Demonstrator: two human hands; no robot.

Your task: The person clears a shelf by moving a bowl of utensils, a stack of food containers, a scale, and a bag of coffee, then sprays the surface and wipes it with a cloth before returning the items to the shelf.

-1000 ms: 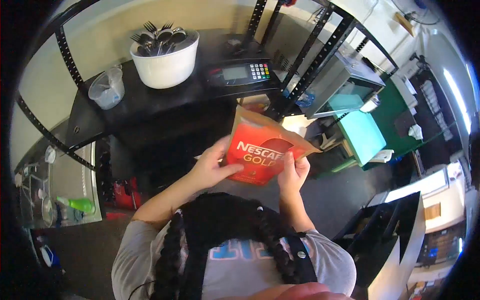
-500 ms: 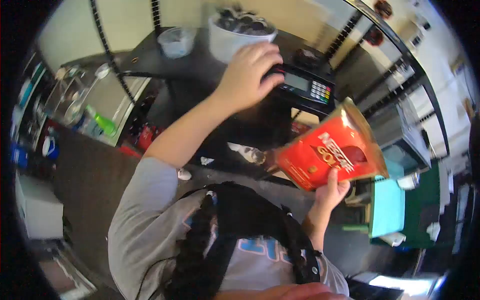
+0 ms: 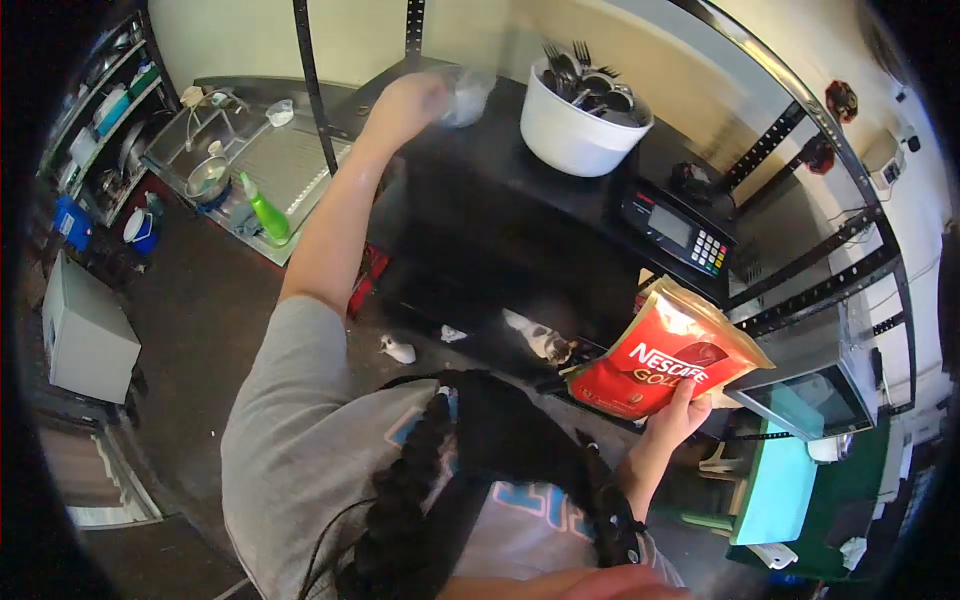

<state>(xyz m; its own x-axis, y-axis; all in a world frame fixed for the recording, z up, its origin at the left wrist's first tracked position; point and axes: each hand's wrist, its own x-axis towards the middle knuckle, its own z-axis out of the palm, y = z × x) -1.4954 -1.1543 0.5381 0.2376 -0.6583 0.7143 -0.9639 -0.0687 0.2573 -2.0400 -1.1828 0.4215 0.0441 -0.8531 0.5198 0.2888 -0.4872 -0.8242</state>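
Observation:
My right hand [image 3: 685, 408] grips a red and gold Nescafé Gold coffee pouch [image 3: 650, 365], thumb across its front. At the far left of the black shelf top, my left hand [image 3: 412, 100] is closed at the side of a clear plastic tub [image 3: 467, 97]. The tub is smeared by motion, and my fingertips are hidden on its far side. Farther right on the same shelf stands a white bucket [image 3: 575, 135] filled with forks and spoons.
A card terminal [image 3: 680, 235] lies on the shelf's right end, before black uprights. A microwave [image 3: 815, 395] is to the right. Below the shelf top is a cat [image 3: 540, 335]. A metal sink counter [image 3: 270, 175] with a green spray bottle [image 3: 265, 212] stands left.
My left hand has moved left from beside the bucket and card terminal to the plastic tub. The view has shifted left. The coffee pouch stays in my right hand.

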